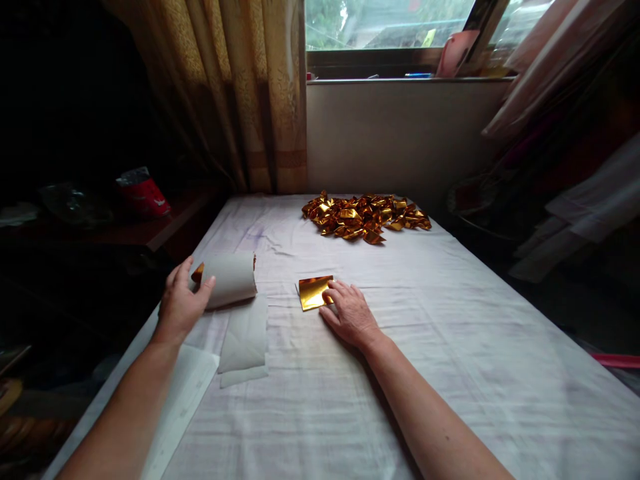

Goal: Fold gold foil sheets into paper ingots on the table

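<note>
At the left, a curved grey roll or arched stack of paper point(230, 277) rests on the cloth. My left hand point(183, 300) closes around its left end, thumb on the near side and fingers on the far side. A pointed gold bit point(198, 273) shows between thumb and fingers; whether it belongs to the roll I cannot tell. Near the middle, a flat gold foil sheet point(313, 293) lies shiny side up. The thumb and fingertips of my right hand point(350, 310) pinch its right edge. Thin grey sheets point(244, 340) lie below the roll.
Several folded gold foil pieces point(365, 217) are heaped at the far end of the cloth-covered table point(425, 373). White paper point(185, 393) lies under my left forearm. A dark side table point(170, 217) bears a red container point(143, 195). A curtain point(250, 87) hangs behind.
</note>
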### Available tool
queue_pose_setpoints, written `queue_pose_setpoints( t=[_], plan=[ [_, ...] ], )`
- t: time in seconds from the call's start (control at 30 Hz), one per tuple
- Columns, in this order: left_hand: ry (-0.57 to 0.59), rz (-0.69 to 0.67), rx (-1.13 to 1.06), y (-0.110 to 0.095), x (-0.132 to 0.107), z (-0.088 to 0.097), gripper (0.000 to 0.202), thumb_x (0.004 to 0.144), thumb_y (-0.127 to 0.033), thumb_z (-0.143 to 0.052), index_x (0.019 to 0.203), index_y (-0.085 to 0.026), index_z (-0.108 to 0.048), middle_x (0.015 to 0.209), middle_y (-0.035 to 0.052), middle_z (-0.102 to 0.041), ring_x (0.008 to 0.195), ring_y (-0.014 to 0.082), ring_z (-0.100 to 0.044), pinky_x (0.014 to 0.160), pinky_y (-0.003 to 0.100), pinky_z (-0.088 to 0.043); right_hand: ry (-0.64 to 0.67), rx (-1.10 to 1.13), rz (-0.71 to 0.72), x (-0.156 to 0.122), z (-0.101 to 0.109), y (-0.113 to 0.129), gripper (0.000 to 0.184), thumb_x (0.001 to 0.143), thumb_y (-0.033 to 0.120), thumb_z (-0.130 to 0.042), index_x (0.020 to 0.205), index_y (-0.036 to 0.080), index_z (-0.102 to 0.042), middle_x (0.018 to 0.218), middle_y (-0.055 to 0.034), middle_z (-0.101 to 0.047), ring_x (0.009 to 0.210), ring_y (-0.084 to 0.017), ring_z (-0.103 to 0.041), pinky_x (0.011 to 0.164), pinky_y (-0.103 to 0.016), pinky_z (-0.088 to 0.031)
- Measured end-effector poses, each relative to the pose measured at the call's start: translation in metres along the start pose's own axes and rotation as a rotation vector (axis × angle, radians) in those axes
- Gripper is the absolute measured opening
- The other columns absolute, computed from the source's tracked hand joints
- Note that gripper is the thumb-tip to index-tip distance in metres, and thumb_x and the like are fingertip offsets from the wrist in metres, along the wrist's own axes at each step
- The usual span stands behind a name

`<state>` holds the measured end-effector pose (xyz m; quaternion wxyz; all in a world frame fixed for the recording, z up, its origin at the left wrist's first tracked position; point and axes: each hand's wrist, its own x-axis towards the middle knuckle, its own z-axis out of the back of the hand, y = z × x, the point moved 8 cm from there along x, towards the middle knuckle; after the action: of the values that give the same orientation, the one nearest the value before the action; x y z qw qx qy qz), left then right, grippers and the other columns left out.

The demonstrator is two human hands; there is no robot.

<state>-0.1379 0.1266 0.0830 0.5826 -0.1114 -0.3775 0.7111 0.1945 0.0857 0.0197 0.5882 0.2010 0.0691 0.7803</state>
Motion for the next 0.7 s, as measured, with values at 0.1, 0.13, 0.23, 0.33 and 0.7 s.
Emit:
queue_pose_setpoints(
  t=[0.1,0.13,0.23,0.33,0.7],
  plan=[
    [0.048,-0.29,0.201,-0.04,-0.038,-0.01,0.047,0.086,-0.038,-0.054,0.13,-0.021,-0.055,0.139,0.0092,-0.053,0.13,0.0268,-0.048,0.113,0.036,-0.034,-0.004,-0.006,0.009,0.0,0.001,0.0,0.027,0.09,0.034,-0.053,0.112,0.021,-0.062,0.138,-0.0138,-0.055,0.131,-0.03,-0.046,0.109,-0.052,-0.03],
    [0.141,-0.322,0.28,-0.045,-0.05,-0.019,0.041,0.087,-0.038,-0.053,0.124,-0.023,-0.059,0.133,0.0081,-0.059,0.124,0.0262,-0.053,0.11,0.036,-0.037,-0.009,-0.008,0.013,-0.001,0.001,0.0,0.029,0.091,0.035,-0.053,0.114,0.021,-0.062,0.138,-0.014,-0.055,0.13,-0.03,-0.046,0.109,-0.052,-0.03],
    [0.311,-0.263,0.553,-0.039,-0.074,-0.033,0.038,0.085,-0.041,-0.056,0.117,-0.021,-0.062,0.121,0.0102,-0.065,0.111,0.0296,-0.059,0.097,0.039,-0.045,-0.026,-0.012,0.028,-0.001,0.0,-0.001,0.031,0.091,0.036,-0.052,0.117,0.022,-0.062,0.138,-0.0135,-0.055,0.129,-0.03,-0.046,0.108,-0.053,-0.031],
    [0.359,-0.174,0.76,-0.023,-0.082,-0.031,0.043,0.086,-0.052,-0.053,0.109,-0.018,-0.064,0.112,0.0136,-0.066,0.107,0.033,-0.061,0.088,0.04,-0.046,-0.036,-0.021,0.04,-0.001,-0.001,-0.001,0.031,0.091,0.037,-0.051,0.117,0.023,-0.062,0.137,-0.0125,-0.056,0.129,-0.03,-0.047,0.107,-0.052,-0.032],
    [0.474,0.025,0.725,-0.028,-0.085,-0.045,0.039,0.08,-0.055,-0.059,0.096,-0.019,-0.059,0.105,0.0131,-0.065,0.101,0.0307,-0.063,0.079,0.035,-0.048,-0.025,-0.026,0.048,0.0,-0.003,-0.003,0.031,0.092,0.037,-0.05,0.115,0.022,-0.063,0.136,-0.0136,-0.056,0.128,-0.03,-0.046,0.106,-0.051,-0.032]
  ],
)
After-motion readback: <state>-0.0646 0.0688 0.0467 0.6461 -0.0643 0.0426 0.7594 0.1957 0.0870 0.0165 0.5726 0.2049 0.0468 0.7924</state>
